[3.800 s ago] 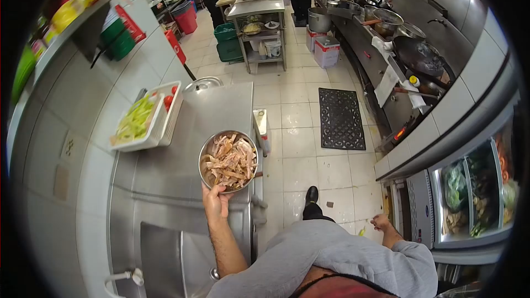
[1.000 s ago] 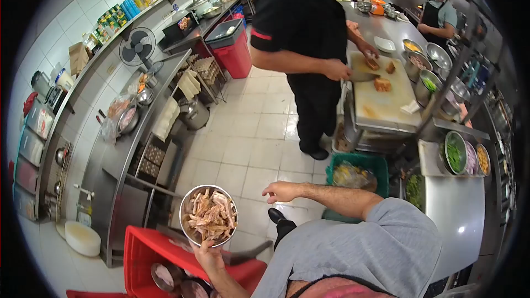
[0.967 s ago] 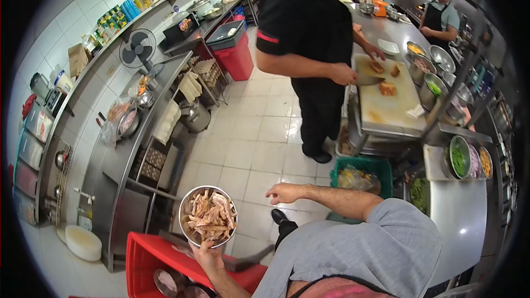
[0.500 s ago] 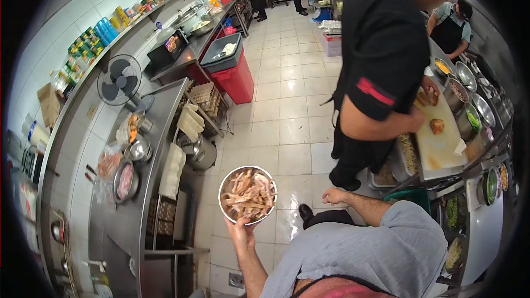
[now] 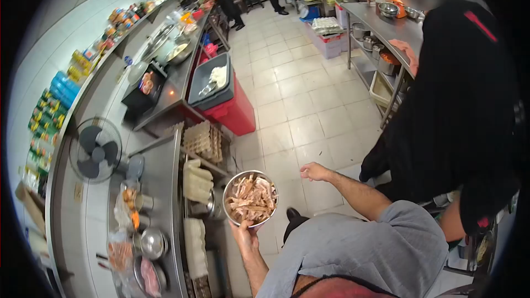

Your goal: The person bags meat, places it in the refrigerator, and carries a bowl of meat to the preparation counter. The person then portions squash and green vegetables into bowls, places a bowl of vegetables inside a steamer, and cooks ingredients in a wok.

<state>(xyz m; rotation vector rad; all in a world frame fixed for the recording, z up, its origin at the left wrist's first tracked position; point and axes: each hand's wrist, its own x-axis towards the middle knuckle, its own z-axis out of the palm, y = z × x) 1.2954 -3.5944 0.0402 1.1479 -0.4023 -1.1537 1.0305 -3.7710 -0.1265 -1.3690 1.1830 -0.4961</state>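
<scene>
My left hand (image 5: 244, 237) grips the near side of a round metal bowl (image 5: 226, 198), its fingers partly hidden beneath. Pale, cooked-looking meat strips or bones (image 5: 253, 198) fill the bowl; their exact kind I cannot make out. Off to the right of the bowl, my right hand (image 5: 314, 171) hangs in the air with its fingers loosely apart, holding nothing and touching nothing.
A steel counter (image 5: 165, 187) on the left carries metal bowls and bagged food. Egg trays (image 5: 204, 140) sit beneath it. Ahead stands a red bin (image 5: 237, 110) with a grey tub (image 5: 212, 96) on top. A person in black (image 5: 458, 110) stands close at right; others work farther back.
I have advanced along the aisle, and the red bin is nearer. The person in black has shifted to the right of my view. The bowl stays in my left hand.
</scene>
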